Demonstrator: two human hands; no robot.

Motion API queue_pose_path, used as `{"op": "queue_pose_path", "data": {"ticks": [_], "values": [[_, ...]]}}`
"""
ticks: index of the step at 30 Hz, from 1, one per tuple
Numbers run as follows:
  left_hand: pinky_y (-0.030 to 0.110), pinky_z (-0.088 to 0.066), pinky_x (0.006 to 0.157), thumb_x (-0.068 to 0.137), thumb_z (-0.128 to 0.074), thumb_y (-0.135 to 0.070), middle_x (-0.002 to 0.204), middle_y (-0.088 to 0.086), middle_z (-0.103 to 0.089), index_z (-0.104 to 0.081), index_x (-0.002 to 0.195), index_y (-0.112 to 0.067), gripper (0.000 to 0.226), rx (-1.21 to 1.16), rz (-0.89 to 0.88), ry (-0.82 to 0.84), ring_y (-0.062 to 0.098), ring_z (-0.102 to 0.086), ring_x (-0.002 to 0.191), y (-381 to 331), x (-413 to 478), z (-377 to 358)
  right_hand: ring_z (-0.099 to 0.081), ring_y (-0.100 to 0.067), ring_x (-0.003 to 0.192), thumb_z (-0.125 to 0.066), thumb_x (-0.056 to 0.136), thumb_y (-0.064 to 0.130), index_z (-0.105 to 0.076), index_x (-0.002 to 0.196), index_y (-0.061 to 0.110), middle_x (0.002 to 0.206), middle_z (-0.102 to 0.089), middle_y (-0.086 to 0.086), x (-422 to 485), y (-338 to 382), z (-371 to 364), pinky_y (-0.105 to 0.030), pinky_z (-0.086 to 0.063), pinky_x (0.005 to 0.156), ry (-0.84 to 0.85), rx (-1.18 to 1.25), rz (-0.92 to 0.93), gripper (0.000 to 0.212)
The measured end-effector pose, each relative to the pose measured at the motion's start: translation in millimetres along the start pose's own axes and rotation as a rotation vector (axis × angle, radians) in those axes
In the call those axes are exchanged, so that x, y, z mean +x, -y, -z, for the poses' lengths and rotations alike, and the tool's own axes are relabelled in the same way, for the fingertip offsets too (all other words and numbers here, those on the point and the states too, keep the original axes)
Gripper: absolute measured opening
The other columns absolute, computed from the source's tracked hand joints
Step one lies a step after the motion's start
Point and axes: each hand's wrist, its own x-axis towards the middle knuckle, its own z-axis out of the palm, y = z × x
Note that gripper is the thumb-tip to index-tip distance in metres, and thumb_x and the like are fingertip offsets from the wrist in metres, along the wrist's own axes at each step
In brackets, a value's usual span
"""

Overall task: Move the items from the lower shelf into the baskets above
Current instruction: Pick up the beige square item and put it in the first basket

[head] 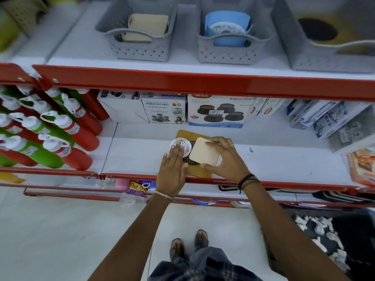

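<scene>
Three grey baskets (140, 39) are seen on the upper shelf (182, 65); cream, blue and tan items are held in them. On the lower shelf (138, 155) a tan board (199, 173) lies near the front rail. Right hand (225, 159) is closed on a cream square pad (206, 152) — lifted w/ one edge tilted. Left hand (172, 169) is laid flat, fingers spread, on a round patterned disc (180, 146) — pressed, not gripped.

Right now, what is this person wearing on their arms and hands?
Both forearms are bare, no sleeves. The left hand has a thin gold-coloured bangle at its wrist. The right hand wears a finger ring, with black thread bands around its wrist.
</scene>
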Motion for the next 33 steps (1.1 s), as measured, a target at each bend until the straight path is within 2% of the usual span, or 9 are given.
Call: {"op": "queue_pose_path", "data": {"ticks": [6, 14, 17, 19, 21, 23, 26, 29, 33], "values": [[0.029, 0.003, 0.118, 0.095, -0.022, -0.030, 0.158, -0.002, -0.014, -0.019, 0.148, -0.014, 0.056, -0.055, -0.066, -0.315, -0.006, 0.008, 0.144, -35, 1, 70, -0.039, -0.006, 0.113, -0.079, 0.068, 0.040, -0.060, 0.122, 0.017, 0.125, -0.053, 0.005, -13, 56, 79, -0.020, -0.031, 0.095, 0.030, 0.015, 0.144, 0.062], [0.026, 0.006, 0.119, 0.095, -0.022, -0.032, 0.156, 0.000, -0.017, -0.021, 0.148, -0.012, 0.056, 0.101, -0.239, -0.506, 0.002, 0.003, 0.146, -53, 29, 206, -0.051, -0.011, 0.108, -0.068, 0.061, 0.059, -0.064, 0.113, 0.024, 0.116, -0.058, 0.007, 4, 143, 151, -0.021, -0.040, 0.093, -0.013, -0.016, 0.444, 0.063], [0.032, -0.001, 0.118, 0.095, -0.019, -0.037, 0.157, -0.002, -0.019, -0.027, 0.146, -0.015, 0.057, 0.140, -0.262, -0.491, 0.009, -0.005, 0.146, -52, 54, 252, -0.050, -0.013, 0.112, -0.065, 0.062, 0.061, -0.062, 0.115, 0.024, 0.117, -0.055, 0.008, 35, 168, 172, -0.027, -0.040, 0.096, -0.060, -0.051, 0.472, 0.065], [0.040, -0.011, 0.119, 0.093, -0.021, -0.040, 0.153, 0.003, -0.033, -0.042, 0.140, -0.013, 0.058, 0.107, -0.252, -0.446, 0.018, -0.013, 0.147, -40, 80, 278, -0.051, -0.015, 0.112, -0.067, 0.061, 0.061, -0.062, 0.114, 0.023, 0.117, -0.058, 0.005, 64, 184, 182, -0.027, -0.038, 0.097, -0.118, -0.072, 0.470, 0.065], [0.046, -0.021, 0.119, 0.090, -0.023, -0.043, 0.141, 0.010, -0.051, -0.056, 0.125, -0.011, 0.058, 0.084, -0.230, -0.381, 0.029, -0.026, 0.144, -25, 108, 301, -0.053, -0.018, 0.110, -0.072, 0.062, 0.058, -0.064, 0.113, 0.020, 0.116, -0.061, 0.000, 95, 197, 186, -0.026, -0.037, 0.095, -0.173, -0.120, 0.469, 0.064], [0.038, -0.028, 0.116, 0.089, -0.027, -0.039, 0.123, 0.013, -0.063, -0.063, 0.113, -0.010, 0.051, 0.065, -0.195, -0.337, 0.031, -0.038, 0.138, -17, 129, 318, -0.053, -0.019, 0.110, -0.077, 0.065, 0.051, -0.065, 0.114, 0.017, 0.117, -0.061, -0.002, 128, 209, 187, -0.023, -0.034, 0.093, -0.192, -0.152, 0.453, 0.061], [0.025, -0.031, 0.103, 0.087, -0.039, -0.014, 0.109, 0.022, -0.068, -0.066, 0.103, 0.001, 0.035, 0.050, -0.180, -0.334, 0.035, -0.054, 0.119, -16, 151, 334, -0.050, -0.018, 0.112, -0.076, 0.069, 0.047, -0.062, 0.118, 0.020, 0.119, -0.057, 0.000, 172, 222, 182, -0.025, -0.036, 0.091, -0.138, -0.172, 0.376, 0.058], [0.031, -0.041, 0.092, 0.082, -0.039, -0.016, 0.112, 0.021, -0.068, -0.069, 0.103, -0.001, 0.039, 0.033, -0.238, -0.286, 0.034, -0.059, 0.111, -8, 169, 341, -0.048, -0.016, 0.117, -0.074, 0.070, 0.045, -0.057, 0.122, 0.024, 0.126, -0.053, 0.002, 207, 223, 171, -0.026, -0.038, 0.094, -0.040, -0.186, 0.304, 0.059], [0.031, -0.045, 0.098, 0.086, -0.048, -0.004, 0.117, 0.010, -0.069, -0.071, 0.104, -0.008, 0.030, 0.011, -0.264, -0.109, 0.028, -0.060, 0.110, 5, 189, 336, -0.053, -0.010, 0.107, -0.075, 0.071, 0.039, -0.056, 0.124, 0.023, 0.130, -0.055, 0.004, 222, 214, 158, -0.022, -0.039, 0.090, 0.063, -0.188, 0.249, 0.058]]}}
